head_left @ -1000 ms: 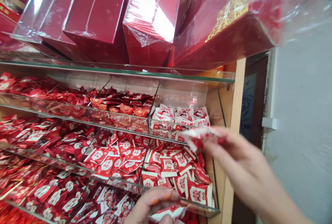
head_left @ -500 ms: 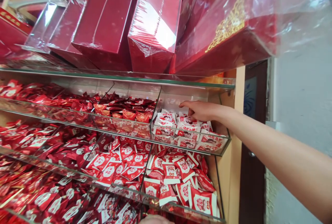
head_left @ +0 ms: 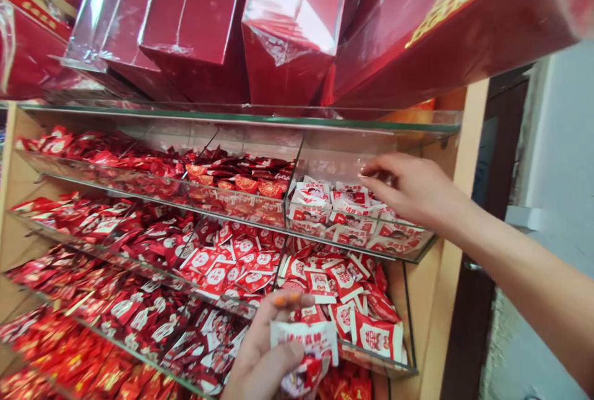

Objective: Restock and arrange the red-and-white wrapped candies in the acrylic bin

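Observation:
Low in the centre, my left hand (head_left: 266, 350) grips a white-and-red candy packet (head_left: 310, 341), with more red wrapping below it. My right hand (head_left: 408, 187) hovers over the top-right compartment of white-and-red packets (head_left: 350, 205); its thumb and forefinger are apart, and nothing shows between them. Under that compartment lie red packets with white edges (head_left: 343, 279). To the left of the white packets are dark red ones (head_left: 232, 171).
Large red boxes in clear film (head_left: 195, 10) jut out above a glass shelf (head_left: 260, 117). Clear dividers and front lips edge the compartments. At the right stand a wooden side panel (head_left: 457, 202), a dark door and a pale wall.
My left hand has risen into view holding a packet. My right hand has turned, with thumb and finger now apart. The view has shifted, and the shelves sit slightly higher in it.

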Demonstrator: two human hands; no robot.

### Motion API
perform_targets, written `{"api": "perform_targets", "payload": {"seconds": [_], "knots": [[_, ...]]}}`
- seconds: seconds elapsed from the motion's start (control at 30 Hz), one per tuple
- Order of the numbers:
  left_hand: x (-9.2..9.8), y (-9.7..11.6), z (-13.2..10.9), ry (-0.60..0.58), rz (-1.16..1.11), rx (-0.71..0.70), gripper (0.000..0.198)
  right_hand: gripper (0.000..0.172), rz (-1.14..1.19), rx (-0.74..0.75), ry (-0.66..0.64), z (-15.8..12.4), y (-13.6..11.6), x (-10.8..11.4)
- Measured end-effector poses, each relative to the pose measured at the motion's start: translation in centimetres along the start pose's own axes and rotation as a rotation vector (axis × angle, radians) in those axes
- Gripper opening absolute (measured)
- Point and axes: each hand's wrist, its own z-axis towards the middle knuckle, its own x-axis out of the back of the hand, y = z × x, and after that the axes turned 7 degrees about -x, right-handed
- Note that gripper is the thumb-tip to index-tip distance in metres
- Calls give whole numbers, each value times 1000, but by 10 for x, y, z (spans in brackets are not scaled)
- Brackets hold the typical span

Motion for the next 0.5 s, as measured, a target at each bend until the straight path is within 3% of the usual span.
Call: {"api": "perform_targets", "payload": {"seconds": [0.07, 0.2, 0.3, 0.5], "knots": [[-6, 1, 2, -40, -57, -52, 38, 22, 292, -10, -42, -43, -16, -3], [-14, -2, 4, -126, -11, -111, 38, 21, 639, -37, -394, -110, -41, -23], [-19, -7, 4, -165, 41, -93, 37, 17, 747, -45, -532, -126, -40, -36], [-22, -14, 5, -202, 198, 90, 25, 25, 713, -243, -478, -133, -22, -41]]}}
